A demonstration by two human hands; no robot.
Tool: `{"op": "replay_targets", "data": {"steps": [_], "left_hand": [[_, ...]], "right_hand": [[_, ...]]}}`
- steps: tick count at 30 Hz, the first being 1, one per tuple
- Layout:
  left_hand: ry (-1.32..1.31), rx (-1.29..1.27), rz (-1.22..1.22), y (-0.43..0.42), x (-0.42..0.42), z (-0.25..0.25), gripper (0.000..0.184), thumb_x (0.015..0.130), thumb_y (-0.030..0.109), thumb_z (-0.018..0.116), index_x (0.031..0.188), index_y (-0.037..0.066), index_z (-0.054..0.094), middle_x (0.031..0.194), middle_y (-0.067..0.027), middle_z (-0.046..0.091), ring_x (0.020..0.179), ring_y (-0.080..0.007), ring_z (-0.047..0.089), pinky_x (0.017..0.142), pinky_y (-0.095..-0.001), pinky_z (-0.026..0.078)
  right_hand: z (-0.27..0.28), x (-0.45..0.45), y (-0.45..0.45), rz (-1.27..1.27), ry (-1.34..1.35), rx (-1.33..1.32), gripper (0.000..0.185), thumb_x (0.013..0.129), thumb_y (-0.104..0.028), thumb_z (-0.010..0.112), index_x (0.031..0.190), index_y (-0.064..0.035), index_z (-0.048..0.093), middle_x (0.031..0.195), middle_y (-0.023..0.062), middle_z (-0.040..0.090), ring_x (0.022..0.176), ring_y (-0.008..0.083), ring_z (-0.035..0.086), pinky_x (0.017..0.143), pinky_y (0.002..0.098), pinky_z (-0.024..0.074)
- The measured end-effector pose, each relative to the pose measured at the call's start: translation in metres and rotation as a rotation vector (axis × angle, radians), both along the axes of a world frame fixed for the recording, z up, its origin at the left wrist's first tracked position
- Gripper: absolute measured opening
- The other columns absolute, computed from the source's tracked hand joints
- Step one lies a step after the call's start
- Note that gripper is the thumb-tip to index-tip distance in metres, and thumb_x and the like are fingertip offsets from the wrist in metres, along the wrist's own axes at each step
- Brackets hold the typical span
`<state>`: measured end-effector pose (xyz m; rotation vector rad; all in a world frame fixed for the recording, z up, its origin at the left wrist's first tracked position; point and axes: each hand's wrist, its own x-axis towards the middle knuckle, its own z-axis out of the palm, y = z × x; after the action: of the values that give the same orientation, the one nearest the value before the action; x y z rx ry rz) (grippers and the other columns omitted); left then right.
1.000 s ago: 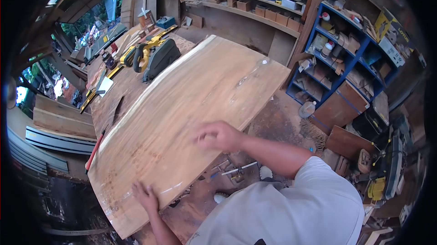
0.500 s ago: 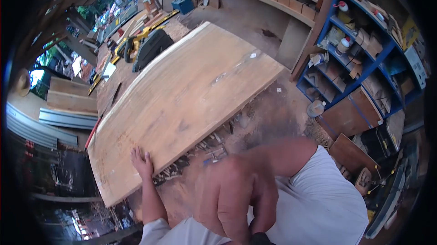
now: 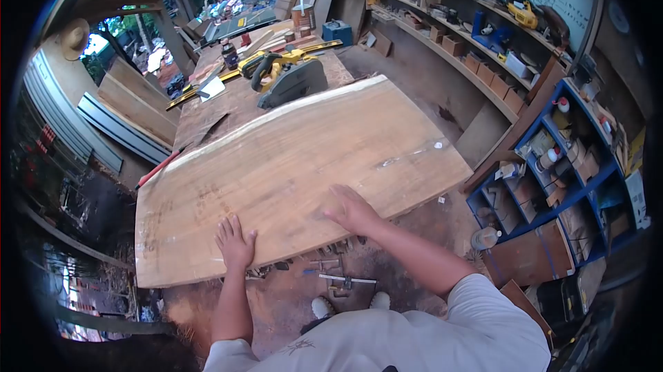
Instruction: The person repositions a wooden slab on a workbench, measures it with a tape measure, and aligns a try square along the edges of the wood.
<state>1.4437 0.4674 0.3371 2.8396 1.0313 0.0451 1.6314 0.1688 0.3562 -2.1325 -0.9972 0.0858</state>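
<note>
A large wooden slab (image 3: 297,172) with one pale, curved edge lies flat on the workbench (image 3: 197,120). My left hand (image 3: 235,242) rests on the slab near its front edge, fingers spread and holding nothing. Farther right, my right hand (image 3: 351,211) is over the slab's surface near the front edge, thumb and fingers apart, with nothing seen in it. Behind the slab stands a yellow and black circular saw (image 3: 293,80). A red tool (image 3: 159,168) lies at the slab's left end.
A yellow level (image 3: 324,46) and a white paper (image 3: 212,89) lie on the bench behind. Blue shelving (image 3: 580,192) stands at the right, wall shelves (image 3: 442,54) at the back. Clamps (image 3: 347,279) are on the floor below the slab, near my feet.
My right hand has come back from close to the camera down to the slab. My left hand stays on the slab, fingers now more spread. The camera view has shifted.
</note>
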Motion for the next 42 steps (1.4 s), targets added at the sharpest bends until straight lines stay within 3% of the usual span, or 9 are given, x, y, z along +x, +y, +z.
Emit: {"op": "replay_targets", "data": {"steps": [9, 15, 21, 24, 27, 31, 33, 36, 42], "left_hand": [[-0.021, -0.048, -0.060, 0.001, -0.005, 0.009, 0.075, 0.090, 0.047, 0.055, 0.152, 0.017, 0.024, 0.159, -0.0159, 0.013, 0.147, -0.0317, 0.009, 0.117, -0.0501, 0.004], [-0.007, -0.048, -0.037, -0.001, -0.002, 0.009, 0.076, 0.090, 0.049, 0.054, 0.152, 0.017, 0.024, 0.159, -0.0159, 0.013, 0.147, -0.0315, 0.008, 0.117, -0.0497, 0.004], [0.005, 0.009, 0.219, -0.019, 0.017, -0.015, 0.075, 0.093, 0.049, 0.048, 0.153, 0.016, 0.018, 0.159, -0.0172, 0.011, 0.147, -0.0351, 0.009, 0.116, -0.0540, 0.007], [0.055, 0.026, 0.345, -0.084, 0.057, -0.018, 0.075, 0.094, 0.052, 0.045, 0.153, 0.015, 0.017, 0.158, -0.0185, 0.011, 0.146, -0.0366, 0.011, 0.115, -0.0556, 0.010], [0.096, 0.010, 0.330, -0.157, 0.117, -0.017, 0.079, 0.092, 0.058, 0.045, 0.152, 0.014, 0.020, 0.158, -0.0196, 0.014, 0.146, -0.0364, 0.011, 0.115, -0.0548, 0.011], [0.022, 0.005, 0.199, -0.245, 0.216, -0.007, 0.079, 0.090, 0.059, 0.046, 0.152, 0.015, 0.023, 0.157, -0.0202, 0.014, 0.146, -0.0365, 0.010, 0.115, -0.0547, 0.008], [0.008, -0.002, 0.195, -0.264, 0.259, -0.005, 0.079, 0.090, 0.059, 0.046, 0.152, 0.015, 0.023, 0.157, -0.0201, 0.014, 0.146, -0.0364, 0.009, 0.115, -0.0549, 0.007], [0.019, -0.012, 0.215, -0.278, 0.308, 0.001, 0.079, 0.090, 0.061, 0.044, 0.152, 0.016, 0.023, 0.158, -0.0194, 0.014, 0.147, -0.0361, 0.008, 0.115, -0.0560, 0.006], [0.044, -0.015, 0.273, -0.276, 0.361, 0.002, 0.080, 0.090, 0.063, 0.042, 0.153, 0.017, 0.021, 0.158, -0.0184, 0.013, 0.147, -0.0359, 0.008, 0.115, -0.0580, 0.006]], "right_hand": [[-0.048, 0.094, -0.140, -0.515, -0.244, -0.421, 0.064, 0.093, -0.049, 0.048, 0.137, -0.0040, 0.047, 0.145, 0.0177, 0.042, 0.137, 0.0303, 0.035, 0.116, 0.0397, 0.0223], [-0.045, 0.133, -0.336, -1.074, 0.268, -0.436, 0.062, 0.091, -0.052, 0.049, 0.128, -0.0020, 0.055, 0.131, 0.0248, 0.053, 0.124, 0.0384, 0.049, 0.104, 0.0457, 0.0380], [-0.210, 0.114, -0.505, -0.953, -0.076, -0.272, 0.052, 0.096, -0.045, 0.048, 0.110, 0.0030, 0.063, 0.104, 0.0277, 0.064, 0.100, 0.0432, 0.061, 0.085, 0.0473, 0.0483], [-0.394, 0.100, -0.628, -0.759, 0.845, -0.556, 0.059, 0.097, -0.053, 0.038, 0.129, -0.0044, 0.052, 0.125, 0.0257, 0.056, 0.115, 0.0424, 0.053, 0.097, 0.0461, 0.0418], [-0.418, 0.008, -0.674, -0.365, 0.101, -0.483, 0.036, 0.100, -0.025, 0.042, 0.124, -0.0024, 0.056, 0.073, 0.0195, 0.061, 0.064, 0.0342, 0.060, 0.060, 0.0458, 0.0488], [-0.419, -0.039, -0.724, -0.396, 0.048, -0.291, 0.041, 0.100, -0.030, 0.042, 0.120, 0.0010, 0.060, 0.081, 0.0236, 0.064, 0.073, 0.0359, 0.063, 0.066, 0.0454, 0.0505], [-0.357, -0.022, -0.712, -0.923, 0.873, -0.546, 0.055, 0.098, -0.046, 0.041, 0.108, 0.0026, 0.065, 0.111, 0.0249, 0.064, 0.108, 0.0375, 0.060, 0.095, 0.0404, 0.0448], [-0.235, 0.052, -0.685, -0.963, 0.988, -0.343, 0.056, 0.096, -0.048, 0.049, 0.111, 0.0048, 0.063, 0.112, 0.0250, 0.064, 0.108, 0.0366, 0.060, 0.095, 0.0373, 0.0450], [-0.262, 0.244, -0.642, -0.563, 0.679, -0.184, 0.043, 0.092, -0.038, 0.059, 0.111, 0.0006, 0.064, 0.089, 0.0091, 0.065, 0.083, 0.0152, 0.059, 0.076, 0.0311, 0.0478]]}}
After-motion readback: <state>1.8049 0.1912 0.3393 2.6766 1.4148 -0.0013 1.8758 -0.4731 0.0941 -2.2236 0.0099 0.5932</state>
